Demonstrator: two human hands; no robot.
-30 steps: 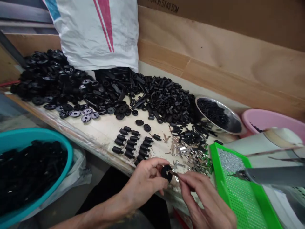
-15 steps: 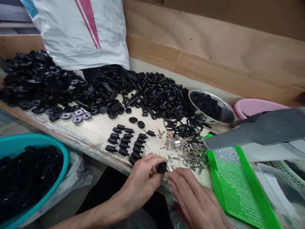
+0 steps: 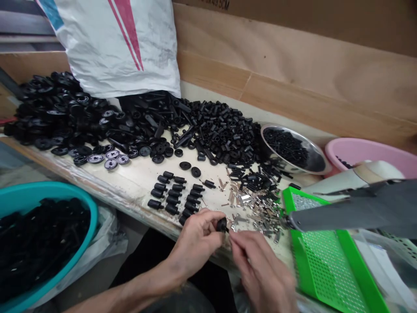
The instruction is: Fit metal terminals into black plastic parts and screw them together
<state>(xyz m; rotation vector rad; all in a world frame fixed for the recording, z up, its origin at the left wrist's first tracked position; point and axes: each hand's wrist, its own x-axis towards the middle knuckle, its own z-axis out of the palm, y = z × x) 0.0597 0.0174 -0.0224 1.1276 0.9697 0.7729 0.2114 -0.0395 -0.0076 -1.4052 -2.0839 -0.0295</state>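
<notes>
Black round part [image 3: 222, 224]: in your left hand [image 3: 197, 239], just above the bench [image 3: 138, 180] at its front edge; tilted, with one side turned to your other hand.
Left grip: narrow; thumb below and fingertips above pinch the part by its rim. The palm looks clear of it, as far as the back of the hand lets you tell.
Right grip: narrow too; your right hand [image 3: 260, 265] has its fingertips closed on a thin dark piece [image 3: 227, 231], too small and blurred to name.
Part against grip: it sits out at the left fingertips, between both hands; the thin piece reaches to it from the right fingertips. Whether it has gone in or only touches, you cannot tell here.
Set out: black cylinders [image 3: 172, 200] lie on their sides in rough columns near the front edge, narrow ends pointing rightward; this ordered batch reads as sorted. One lone cylinder [image 3: 209, 184] lies apart, to their right.
In hand: one part, its work apparently unfinished.
Loose discs: two discs [image 3: 185, 165] lie farther back than the columns, not held.
Left over: plenty, by the look of it. A heap of short tubes [image 3: 224, 134] lies toward the back edge, a heap of discs [image 3: 61, 108] at the left end, and scattered metal strips [image 3: 260, 208] right of the columns.
Dark small pieces: more fill the steel bowl [image 3: 318, 161], near the back edge toward the right end.
</notes>
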